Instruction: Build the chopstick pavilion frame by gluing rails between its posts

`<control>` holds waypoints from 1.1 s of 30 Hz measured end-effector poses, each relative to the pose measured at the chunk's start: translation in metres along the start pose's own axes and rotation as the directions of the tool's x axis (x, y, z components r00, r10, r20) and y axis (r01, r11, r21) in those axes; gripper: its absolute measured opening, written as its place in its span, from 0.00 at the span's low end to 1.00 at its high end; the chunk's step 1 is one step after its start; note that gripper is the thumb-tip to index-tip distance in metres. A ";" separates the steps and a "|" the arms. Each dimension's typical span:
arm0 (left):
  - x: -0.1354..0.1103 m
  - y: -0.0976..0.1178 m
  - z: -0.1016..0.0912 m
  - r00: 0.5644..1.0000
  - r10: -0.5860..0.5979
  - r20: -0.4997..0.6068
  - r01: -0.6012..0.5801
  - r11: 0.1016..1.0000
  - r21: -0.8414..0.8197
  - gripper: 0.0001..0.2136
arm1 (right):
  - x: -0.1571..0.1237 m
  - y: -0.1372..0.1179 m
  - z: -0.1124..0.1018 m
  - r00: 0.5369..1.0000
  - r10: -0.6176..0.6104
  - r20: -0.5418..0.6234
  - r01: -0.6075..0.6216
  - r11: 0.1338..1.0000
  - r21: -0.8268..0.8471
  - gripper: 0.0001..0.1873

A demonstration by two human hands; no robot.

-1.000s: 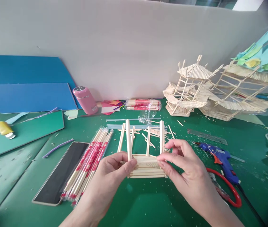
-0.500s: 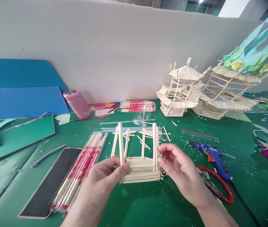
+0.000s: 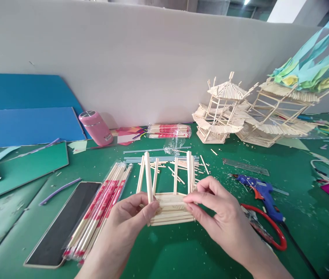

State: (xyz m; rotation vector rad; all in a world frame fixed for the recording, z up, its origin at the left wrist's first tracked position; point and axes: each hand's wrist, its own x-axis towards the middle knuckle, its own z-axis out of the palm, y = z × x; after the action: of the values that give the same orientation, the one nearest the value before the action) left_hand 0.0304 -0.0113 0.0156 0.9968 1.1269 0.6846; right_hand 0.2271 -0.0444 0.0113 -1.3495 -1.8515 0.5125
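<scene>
Between my hands is a small model of pale wooden sticks (image 3: pixel 171 221), with a layered stick base and several upright posts. My left hand (image 3: pixel 131 217) pinches its front left corner, thumb and fingers closed around the foot of the thick left post (image 3: pixel 148 176). At the front right, the thumb and index finger of my right hand (image 3: pixel 215 205) are pressed together on the front edge, just inside the right post (image 3: pixel 189 172). My right fingers hide part of that corner, and whether a separate small stick is between them cannot be made out.
Bagged sticks (image 3: pixel 100 209) and a dark phone-like slab (image 3: pixel 64 223) lie left. Loose sticks (image 3: pixel 178 176) and glue sticks (image 3: pixel 158 159) lie behind the model. A blue glue gun (image 3: pixel 261 193), red-handled pliers (image 3: pixel 280 232) and clear ruler (image 3: pixel 245 166) lie right. Stick pavilions (image 3: pixel 219 116) stand behind.
My right hand has moved left from the outer side of the right post to the front edge of the base. My left hand keeps its grip, and the model stays nearly still.
</scene>
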 end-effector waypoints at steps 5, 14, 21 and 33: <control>0.000 0.002 0.000 1.000 0.015 0.003 -0.015 1.000 -0.001 0.12 | 0.002 -0.004 -0.002 0.999 0.028 0.042 -0.027 0.999 -0.019 0.07; -0.005 -0.013 -0.003 0.985 0.173 0.006 -0.173 0.984 0.050 0.09 | -0.002 0.004 -0.001 0.997 0.070 0.036 -0.075 0.985 0.157 0.06; -0.020 -0.035 -0.010 0.940 0.328 0.089 -0.340 0.921 0.193 0.07 | -0.028 0.021 -0.016 0.965 0.258 -0.056 -0.227 0.918 0.325 0.04; -0.040 -0.112 -0.025 0.805 0.572 0.161 -0.527 0.564 0.636 0.11 | -0.092 0.034 -0.031 0.930 0.328 0.167 -0.364 0.889 0.278 0.07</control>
State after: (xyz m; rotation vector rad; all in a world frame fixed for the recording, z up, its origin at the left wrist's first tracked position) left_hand -0.0090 -0.0857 -0.0718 2.0221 1.1304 0.8334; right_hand 0.2846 -0.1214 -0.0258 -1.4638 -1.5395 1.0390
